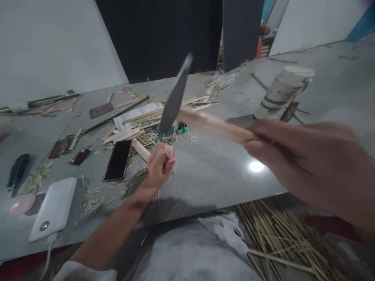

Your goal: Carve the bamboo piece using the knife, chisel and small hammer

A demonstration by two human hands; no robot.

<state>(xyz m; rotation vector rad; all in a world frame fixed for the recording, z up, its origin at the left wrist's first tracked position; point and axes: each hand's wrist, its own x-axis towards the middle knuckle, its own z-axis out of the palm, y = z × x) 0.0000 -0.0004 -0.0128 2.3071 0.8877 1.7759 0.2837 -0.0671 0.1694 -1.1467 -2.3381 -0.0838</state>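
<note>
My right hand point(310, 164) is closed around the wooden handle of a hammer point(216, 125), raised above the table. Its dark metal head is slightly blurred and sits up and to the right of my left hand point(158, 168). The left fingers are wrapped around a pale wooden peg point(169, 151), whose top end sticks out of the fist; its lower end is hidden. A flat light wooden piece point(141, 150) lies by the left knuckles, partly covered by the hand. I cannot tell whether the peg touches it.
A black phone point(118, 160), a white power bank point(54, 208) with a cable and a dark-handled tool point(18, 169) lie on the left. Straw scraps and wood strips surround a blue-and-white packet point(137, 114). A white cylinder point(284, 91) stands right. Cut stalks point(278, 230) are piled below the table edge.
</note>
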